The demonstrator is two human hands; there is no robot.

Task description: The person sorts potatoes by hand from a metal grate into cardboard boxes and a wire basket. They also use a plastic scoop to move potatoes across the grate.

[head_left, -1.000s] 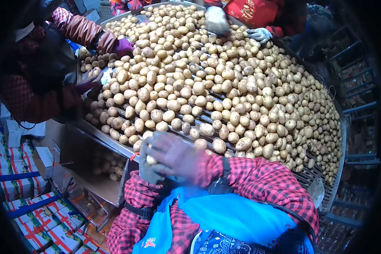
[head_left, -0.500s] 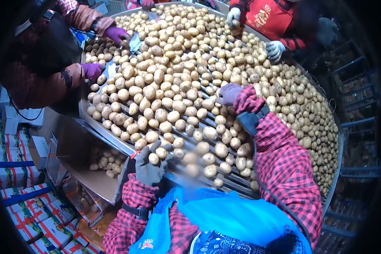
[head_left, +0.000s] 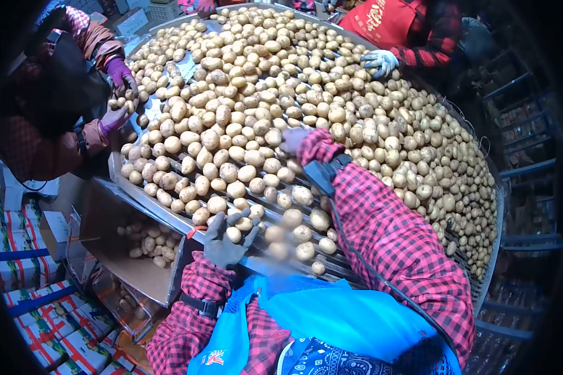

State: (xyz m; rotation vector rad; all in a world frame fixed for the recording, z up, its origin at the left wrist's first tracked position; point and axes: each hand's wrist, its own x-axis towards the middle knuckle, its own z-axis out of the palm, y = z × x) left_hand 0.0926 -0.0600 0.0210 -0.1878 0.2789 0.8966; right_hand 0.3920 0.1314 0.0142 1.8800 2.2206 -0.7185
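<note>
My left hand (head_left: 224, 245), in a grey glove, is palm up at the near edge of the sorting table (head_left: 191, 230). Its fingers curl around a potato (head_left: 233, 234), with another potato (head_left: 244, 224) against the fingertips. My right hand (head_left: 293, 140), in a purple-grey glove, reaches far over the slatted middle of the table, low among the potatoes (head_left: 247, 156). A potato (head_left: 273, 137) lies right at its fingertips; its fingers are mostly hidden behind the hand and cuff. Several loose potatoes (head_left: 302, 234) rest on the slats between my arms.
A cardboard box (head_left: 100, 231) with potatoes inside stands below the table's left edge. One person's purple-gloved hands (head_left: 116, 115) handle potatoes at the left. Across the table, another's white-gloved hand (head_left: 380, 61) rests on the pile. Printed cartons (head_left: 34, 312) are stacked at lower left.
My right hand has moved left across the potatoes. My left hand shifts slightly right, the potatoes moving with it. The left person's hands have drawn back from the table with potatoes.
</note>
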